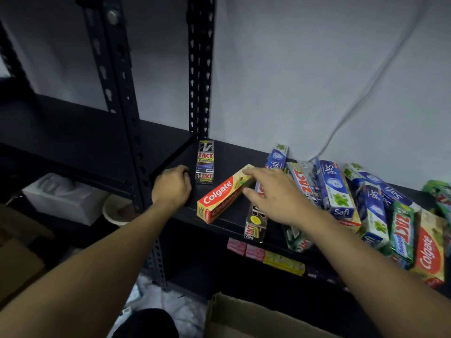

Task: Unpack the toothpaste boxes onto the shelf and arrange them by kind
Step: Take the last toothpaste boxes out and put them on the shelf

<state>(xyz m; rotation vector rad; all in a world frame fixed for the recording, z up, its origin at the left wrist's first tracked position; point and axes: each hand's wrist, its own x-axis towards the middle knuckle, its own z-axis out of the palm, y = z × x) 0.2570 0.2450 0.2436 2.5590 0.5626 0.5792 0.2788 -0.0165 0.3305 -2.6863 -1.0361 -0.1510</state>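
A black shelf (175, 157) holds toothpaste boxes. A black Zact Smokers box (205, 162) lies alone at the back left. My left hand (172, 187) rests beside it on the shelf with fingers curled, holding nothing. A yellow and red Colgate box (223, 195) lies slantwise in the middle. My right hand (275, 193) reaches over it, fingertips and thumb touching its far end. Another black Zact box (256, 224) lies under that hand at the shelf's front edge. To the right is a jumbled heap of blue Safi boxes (338, 189), green Zact boxes (402, 235) and another Colgate box (429, 254).
Black perforated uprights (200, 69) frame the shelf, with a white wall behind. Pink and yellow packs (266, 254) sit on the lower shelf. An open cardboard box (244, 318) is below at the front. A white container (63, 198) and a bowl (117, 211) lie at lower left.
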